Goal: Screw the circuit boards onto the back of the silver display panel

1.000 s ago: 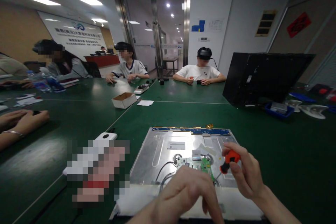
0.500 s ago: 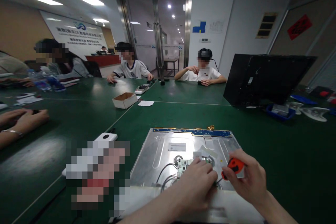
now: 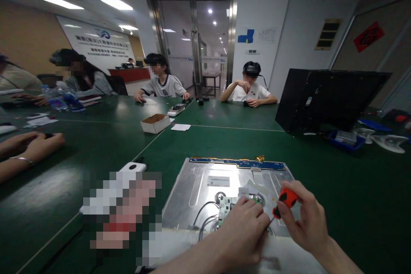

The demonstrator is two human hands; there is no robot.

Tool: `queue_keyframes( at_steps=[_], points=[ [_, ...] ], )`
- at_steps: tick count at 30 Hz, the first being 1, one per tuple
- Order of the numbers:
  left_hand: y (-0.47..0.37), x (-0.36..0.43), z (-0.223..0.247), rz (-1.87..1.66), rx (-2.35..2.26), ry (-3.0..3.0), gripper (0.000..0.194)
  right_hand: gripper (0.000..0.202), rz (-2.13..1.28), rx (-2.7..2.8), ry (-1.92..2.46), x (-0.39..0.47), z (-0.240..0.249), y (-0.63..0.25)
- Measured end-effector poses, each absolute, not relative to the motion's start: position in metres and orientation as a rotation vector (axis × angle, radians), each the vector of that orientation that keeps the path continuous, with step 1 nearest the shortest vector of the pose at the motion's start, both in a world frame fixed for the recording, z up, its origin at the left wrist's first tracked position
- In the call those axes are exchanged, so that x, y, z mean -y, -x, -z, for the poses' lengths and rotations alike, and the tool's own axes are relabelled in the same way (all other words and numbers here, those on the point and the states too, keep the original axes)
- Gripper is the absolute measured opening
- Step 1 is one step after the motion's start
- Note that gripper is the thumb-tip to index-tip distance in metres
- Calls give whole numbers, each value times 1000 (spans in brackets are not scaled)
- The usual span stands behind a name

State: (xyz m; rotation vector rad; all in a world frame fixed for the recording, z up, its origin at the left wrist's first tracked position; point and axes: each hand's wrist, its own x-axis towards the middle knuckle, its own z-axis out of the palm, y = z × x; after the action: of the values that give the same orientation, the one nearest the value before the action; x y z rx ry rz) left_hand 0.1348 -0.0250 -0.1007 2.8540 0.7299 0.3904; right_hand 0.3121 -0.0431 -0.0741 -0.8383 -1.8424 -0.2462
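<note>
Glass doors [image 3: 195, 43] in a steel frame stand beyond a wide green table [image 3: 205, 141], with people wearing headsets seated along its far and left sides. Close to the wearer, a metal panel [image 3: 199, 184] lies flat on the table, its near part covered by a pale sheet [image 3: 289, 248]. Along its far edge runs a narrow blue circuit strip [image 3: 237, 163]; a small green circuit board [image 3: 224, 206] sits nearer its middle, with dark cables [image 3: 205, 209] curving out from the board's left side.

The left hand [image 3: 242, 227] reaches over the circuit board, covering much of it — fingers bent and pointing down toward its right part. Whether they pinch anything is hidden, so I cannot tell. The right hand [image 3: 306, 218] is just to the right, above the panel's right side, gripping the orange-and-black handle of a screwdriver [image 3: 287, 199] between thumb and fingers. The tool slants down and left, its shaft running toward the left fingertips; its tip is hidden.

Left of the panel lies a white device [image 3: 133, 169], partly pixelated. Farther off are an open cardboard box [image 3: 156, 125] and, at right, a black monitor [image 3: 324, 98] beside a blue tray [image 3: 346, 141].
</note>
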Motion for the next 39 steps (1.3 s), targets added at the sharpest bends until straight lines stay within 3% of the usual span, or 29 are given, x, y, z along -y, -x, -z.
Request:
queue_keyframes(
  at_steps=[39],
  points=[
    [-135, 25, 102, -384, -754, -2827, 11, 37, 236, 1853, 903, 44, 87, -321]
  ],
)
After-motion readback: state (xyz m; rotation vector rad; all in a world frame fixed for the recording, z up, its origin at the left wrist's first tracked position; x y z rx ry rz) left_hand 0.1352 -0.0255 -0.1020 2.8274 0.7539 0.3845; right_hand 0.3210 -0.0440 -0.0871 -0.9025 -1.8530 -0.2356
